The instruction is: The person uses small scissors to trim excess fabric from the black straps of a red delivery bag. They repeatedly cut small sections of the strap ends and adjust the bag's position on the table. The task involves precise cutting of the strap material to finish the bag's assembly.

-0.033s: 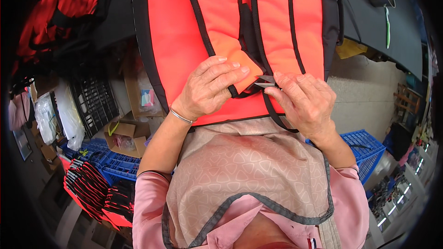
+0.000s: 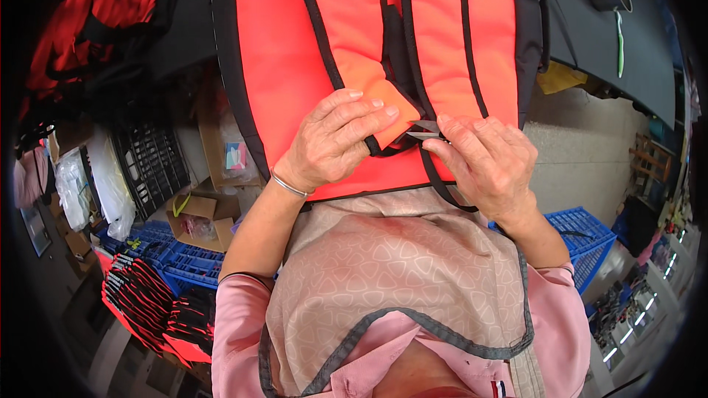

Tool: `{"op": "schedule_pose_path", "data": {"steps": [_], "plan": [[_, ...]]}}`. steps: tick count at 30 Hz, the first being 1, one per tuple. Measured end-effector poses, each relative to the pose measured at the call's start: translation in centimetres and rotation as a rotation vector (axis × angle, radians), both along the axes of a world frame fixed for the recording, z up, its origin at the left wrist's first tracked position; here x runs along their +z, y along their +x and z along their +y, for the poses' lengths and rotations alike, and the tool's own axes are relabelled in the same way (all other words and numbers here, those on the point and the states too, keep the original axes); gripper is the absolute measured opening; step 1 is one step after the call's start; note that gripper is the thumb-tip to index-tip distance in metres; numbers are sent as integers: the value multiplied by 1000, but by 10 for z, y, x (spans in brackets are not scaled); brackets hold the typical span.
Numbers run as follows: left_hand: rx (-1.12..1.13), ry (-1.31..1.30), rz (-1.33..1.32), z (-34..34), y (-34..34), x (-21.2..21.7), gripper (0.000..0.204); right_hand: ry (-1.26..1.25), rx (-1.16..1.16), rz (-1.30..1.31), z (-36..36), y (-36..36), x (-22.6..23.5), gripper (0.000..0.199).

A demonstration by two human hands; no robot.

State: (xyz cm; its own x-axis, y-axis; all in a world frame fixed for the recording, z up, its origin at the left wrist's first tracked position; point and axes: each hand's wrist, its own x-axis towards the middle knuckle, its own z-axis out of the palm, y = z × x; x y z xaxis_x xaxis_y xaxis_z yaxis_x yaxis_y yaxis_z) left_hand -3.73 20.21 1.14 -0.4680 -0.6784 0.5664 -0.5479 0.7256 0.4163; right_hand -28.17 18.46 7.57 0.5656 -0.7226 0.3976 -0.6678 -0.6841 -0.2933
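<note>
the big orange fabric life vest with black piping [image 2: 310, 66] lies under my fingers. my left hand [image 2: 335, 144] pinches its orange flap beside the black strap [image 2: 435, 177]. my right hand [image 2: 490, 162] pinches small metal snips [image 2: 420, 131] between thumb and fingertips.

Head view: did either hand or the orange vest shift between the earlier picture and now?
Nothing visibly changed. The left hand pinches the orange vest at its black-edged flap, and the right hand holds small metal snips against the black trim, both as before.
</note>
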Motion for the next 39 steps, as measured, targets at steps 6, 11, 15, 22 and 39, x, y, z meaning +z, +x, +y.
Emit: {"op": "schedule_pose_path", "data": {"steps": [6, 11, 15, 22, 39], "plan": [[-7, 13, 0, -1, 1, -1, 40, -76, 52, 61, -3, -1, 0, 34], [-25, 10, 4, -3, 2, 0, 35, -122, 103, 86, -4, -3, -3, 35], [13, 35, 71, -5, 0, -3, 21, 355, 74, -215, -10, -5, -9, 29], [126, 89, 181, -4, -9, -7, 26, 911, -126, -486, -12, 4, -14, 24], [162, 502, 481, -3, -15, 3, 27, 1453, -208, -878, -30, 12, -23, 27]]}}
